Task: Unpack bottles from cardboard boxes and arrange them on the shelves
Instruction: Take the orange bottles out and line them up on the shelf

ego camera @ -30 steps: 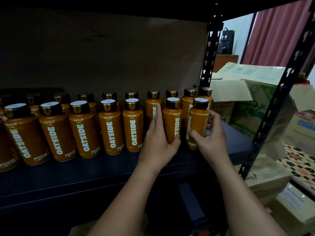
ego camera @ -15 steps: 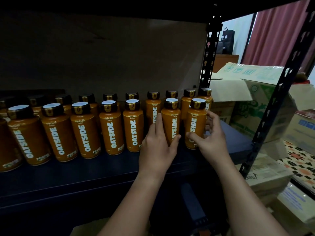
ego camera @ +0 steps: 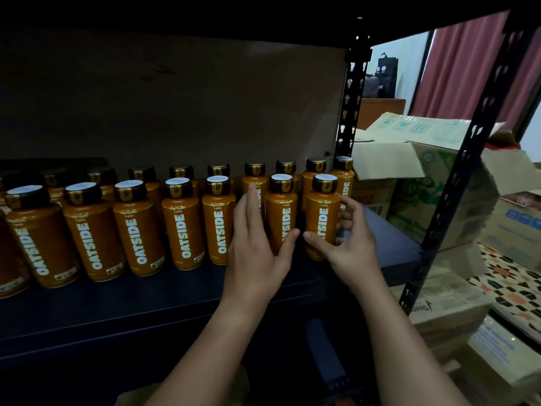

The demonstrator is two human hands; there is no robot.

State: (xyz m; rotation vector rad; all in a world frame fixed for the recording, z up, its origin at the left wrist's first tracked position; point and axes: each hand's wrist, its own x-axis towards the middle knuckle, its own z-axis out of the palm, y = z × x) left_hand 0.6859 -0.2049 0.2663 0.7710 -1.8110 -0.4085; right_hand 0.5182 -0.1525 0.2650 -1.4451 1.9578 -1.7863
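Observation:
Orange OATSIDE bottles with dark caps stand in two rows on the dark shelf [ego camera: 164, 300]. At the right end of the front row, my left hand [ego camera: 256, 256] stands with straight fingers along the left side of one bottle [ego camera: 281, 212], its thumb touching the lower front. My right hand [ego camera: 348, 244] curls round the last bottle [ego camera: 322, 209], with the thumb on the label and the fingers round the right side. Both bottles stand upright on the shelf, a narrow gap between them.
A black perforated shelf post [ego camera: 456, 183] stands at the front right, another post [ego camera: 349, 106] at the back. Beyond them lie stacked cardboard boxes [ego camera: 409, 171], some open, on a patterned floor [ego camera: 515, 285]. A dark shelf board hangs low overhead.
My left hand's fingers have slid a little left off the bottle's front. My right hand's fingers have loosened and spread. The two bottles have stayed standing in the front row.

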